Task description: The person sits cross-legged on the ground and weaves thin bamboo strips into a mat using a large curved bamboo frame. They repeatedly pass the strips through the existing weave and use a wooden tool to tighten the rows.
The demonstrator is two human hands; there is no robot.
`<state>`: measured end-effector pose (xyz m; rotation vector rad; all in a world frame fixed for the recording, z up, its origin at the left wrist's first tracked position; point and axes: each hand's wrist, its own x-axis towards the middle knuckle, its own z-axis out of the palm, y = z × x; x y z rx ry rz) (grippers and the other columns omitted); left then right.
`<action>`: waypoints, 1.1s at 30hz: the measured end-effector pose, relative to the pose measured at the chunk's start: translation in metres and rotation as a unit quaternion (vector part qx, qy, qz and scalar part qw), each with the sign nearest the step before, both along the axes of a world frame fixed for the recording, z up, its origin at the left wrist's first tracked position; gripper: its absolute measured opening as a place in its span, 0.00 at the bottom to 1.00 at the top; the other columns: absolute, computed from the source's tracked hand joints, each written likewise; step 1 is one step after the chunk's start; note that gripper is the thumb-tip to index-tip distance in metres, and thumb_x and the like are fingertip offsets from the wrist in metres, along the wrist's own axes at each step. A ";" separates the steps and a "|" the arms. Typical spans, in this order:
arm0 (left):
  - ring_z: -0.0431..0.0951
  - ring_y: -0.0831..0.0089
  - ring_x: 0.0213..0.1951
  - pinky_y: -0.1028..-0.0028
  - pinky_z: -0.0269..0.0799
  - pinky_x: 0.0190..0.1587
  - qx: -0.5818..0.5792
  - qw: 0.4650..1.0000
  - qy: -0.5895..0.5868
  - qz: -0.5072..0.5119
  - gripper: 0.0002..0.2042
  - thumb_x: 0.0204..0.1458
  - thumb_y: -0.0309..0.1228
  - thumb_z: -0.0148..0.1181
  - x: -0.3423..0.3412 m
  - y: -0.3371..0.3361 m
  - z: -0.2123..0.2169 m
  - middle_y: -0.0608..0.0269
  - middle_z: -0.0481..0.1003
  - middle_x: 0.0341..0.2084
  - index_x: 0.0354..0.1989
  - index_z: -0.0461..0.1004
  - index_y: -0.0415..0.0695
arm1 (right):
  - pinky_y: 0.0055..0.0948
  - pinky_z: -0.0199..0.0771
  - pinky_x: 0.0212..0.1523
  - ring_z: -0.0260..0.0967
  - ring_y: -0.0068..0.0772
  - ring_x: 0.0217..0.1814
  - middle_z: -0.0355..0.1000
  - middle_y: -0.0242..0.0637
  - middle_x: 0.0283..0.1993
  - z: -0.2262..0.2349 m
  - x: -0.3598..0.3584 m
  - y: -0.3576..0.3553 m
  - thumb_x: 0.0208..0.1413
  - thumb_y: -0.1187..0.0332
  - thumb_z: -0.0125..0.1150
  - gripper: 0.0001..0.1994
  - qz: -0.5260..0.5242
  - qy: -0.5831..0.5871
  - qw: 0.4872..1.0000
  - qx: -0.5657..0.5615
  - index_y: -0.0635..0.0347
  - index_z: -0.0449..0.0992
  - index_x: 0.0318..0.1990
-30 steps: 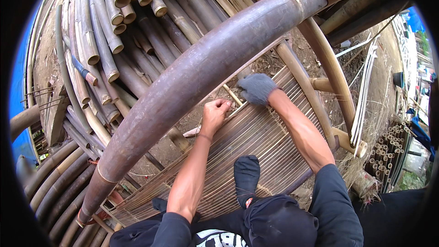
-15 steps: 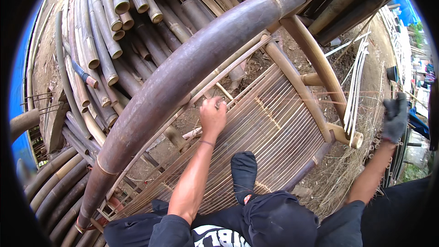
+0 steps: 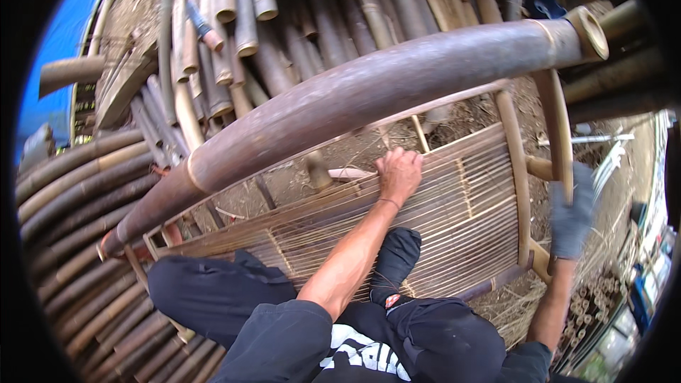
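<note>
I can't tell whether the bare left hand point(image 3: 401, 172) or blurred grey-gloved right hand point(image 3: 572, 216) grips anything, but that brown slatted bamboo panel point(image 3: 489, 188), probably springy, is best held by its rim.

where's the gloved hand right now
In the head view's right part, the gloved right hand is by the curved bamboo leg, right of the slatted panel.

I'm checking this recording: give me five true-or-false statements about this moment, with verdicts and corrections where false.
1. The right hand wears a glove. True.
2. The glove is white. False: it is grey.
3. The left hand, bare, is at the far edge of the slats. True.
4. The tarp at upper left is red. False: the tarp is blue.
5. A foot rests on the slats. True.
</note>
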<state>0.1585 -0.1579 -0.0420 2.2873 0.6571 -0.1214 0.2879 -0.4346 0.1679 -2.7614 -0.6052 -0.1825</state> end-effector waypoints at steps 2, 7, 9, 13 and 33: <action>0.77 0.55 0.41 0.55 0.58 0.52 -0.076 0.994 0.079 -0.009 0.17 0.62 0.45 0.50 -0.001 0.004 0.001 0.53 0.79 0.34 0.36 0.81 0.46 | 0.39 0.69 0.62 0.69 0.48 0.59 0.72 0.47 0.55 -0.048 -0.024 0.062 0.47 0.70 0.70 0.23 0.093 0.032 0.991 -0.091 0.60 0.76 0.54; 0.79 0.51 0.48 0.54 0.53 0.61 -0.114 0.977 0.181 -0.002 0.22 0.63 0.44 0.46 -0.003 0.005 0.005 0.47 0.81 0.39 0.61 0.68 0.46 | 0.41 0.73 0.51 0.73 0.50 0.50 0.75 0.47 0.46 -0.142 -0.043 0.131 0.50 0.63 0.68 0.15 0.159 0.116 0.978 -0.073 0.60 0.77 0.43; 0.80 0.47 0.46 0.51 0.50 0.63 -0.118 0.979 0.164 -0.016 0.28 0.63 0.43 0.45 -0.003 0.008 0.006 0.42 0.81 0.33 0.69 0.57 0.46 | 0.44 0.74 0.47 0.74 0.52 0.46 0.75 0.48 0.41 -0.154 -0.049 0.136 0.52 0.62 0.66 0.12 0.143 0.151 0.974 -0.085 0.59 0.77 0.38; 0.80 0.50 0.48 0.47 0.52 0.61 -0.099 0.973 0.197 -0.064 0.28 0.64 0.44 0.42 -0.005 0.006 0.004 0.43 0.81 0.39 0.72 0.55 0.53 | 0.43 0.76 0.39 0.76 0.54 0.36 0.76 0.51 0.35 -0.145 -0.053 0.129 0.57 0.58 0.60 0.14 0.005 0.352 0.935 -0.048 0.62 0.77 0.36; 0.79 0.51 0.47 0.44 0.51 0.58 -0.071 0.984 0.150 -0.064 0.18 0.64 0.45 0.43 -0.001 0.004 0.014 0.49 0.81 0.38 0.49 0.78 0.53 | 0.49 0.75 0.46 0.76 0.58 0.43 0.78 0.52 0.39 -0.115 -0.004 0.132 0.63 0.49 0.46 0.23 0.151 0.411 0.874 -0.208 0.57 0.82 0.38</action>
